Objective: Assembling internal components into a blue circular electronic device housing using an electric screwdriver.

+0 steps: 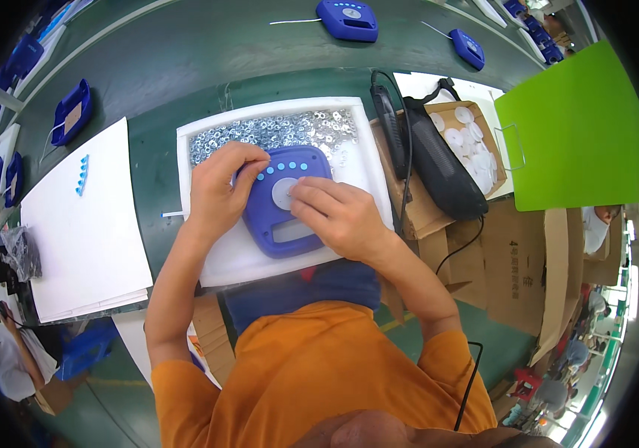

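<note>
A blue plastic casing (262, 207) with a handle slot lies on a white foam tray (224, 270) before me. Light-blue buttons (281, 168) run in a row near its top, and a round grey disc (283, 193) sits at its middle. My left hand (221, 187) is closed in a pinch above the casing's upper left corner; whatever its fingertips hold is hidden. The closed fingertips of my right hand (340, 215) rest at the disc's right edge, with any small piece between them too hidden to name. Many small shiny metal pieces (271, 133) fill the tray's far part.
On the right are a black mesh pouch (445, 168) with a cable, a carton of white discs (497, 172) and a green board (569, 134). White sheets (84, 239) with a light-blue button strip (82, 175) lie left. More blue casings (349, 21) stand on the far belt.
</note>
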